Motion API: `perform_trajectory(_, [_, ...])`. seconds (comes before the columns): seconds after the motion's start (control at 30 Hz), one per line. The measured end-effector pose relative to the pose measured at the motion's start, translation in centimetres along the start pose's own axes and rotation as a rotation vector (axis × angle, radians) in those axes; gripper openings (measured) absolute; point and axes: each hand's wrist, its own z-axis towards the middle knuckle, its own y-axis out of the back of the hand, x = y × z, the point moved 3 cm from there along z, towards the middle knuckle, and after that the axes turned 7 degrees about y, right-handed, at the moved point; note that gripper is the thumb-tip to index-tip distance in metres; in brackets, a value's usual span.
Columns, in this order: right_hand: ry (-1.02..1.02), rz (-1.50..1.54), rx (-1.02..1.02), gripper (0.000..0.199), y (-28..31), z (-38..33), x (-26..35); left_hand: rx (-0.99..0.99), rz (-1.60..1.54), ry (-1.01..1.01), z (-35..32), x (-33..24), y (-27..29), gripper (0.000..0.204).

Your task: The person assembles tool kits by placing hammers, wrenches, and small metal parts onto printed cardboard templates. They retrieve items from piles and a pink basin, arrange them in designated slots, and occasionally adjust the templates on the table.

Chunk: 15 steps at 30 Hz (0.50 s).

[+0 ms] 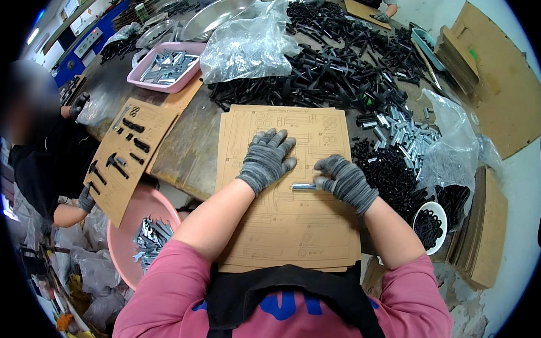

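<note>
We rest our left hand (264, 163) flat on stacked cardboard sheets (271, 233), fingers spread, grasping nothing. Our right hand (346, 183) is half curled at the end of a silver tube (303, 186) between our hands; we cannot tell whether it grips it. Beyond and left of the left hand, a pink basin (160, 87) holds silver metal pieces (169, 66); on its near left, a round pink tub (119, 252) holds wrenches (150, 235). To the right hand's near right, a white bowl (443, 225) holds black rings (427, 228).
</note>
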Motion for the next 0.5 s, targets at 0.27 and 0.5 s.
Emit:
perform_trajectory(0.27, [-0.173, -0.455, -0.14, 0.044, 6.6, 7.2, -7.3, -0.01, -0.021, -0.01, 0.2, -0.2, 0.5, 0.049])
perform_trajectory(0.5, [-0.549, -0.521, 0.029, 0.066, 8.5, 14.8, -8.7, -0.007, -0.026, -0.012, 0.2, 0.0, 0.4, 0.049])
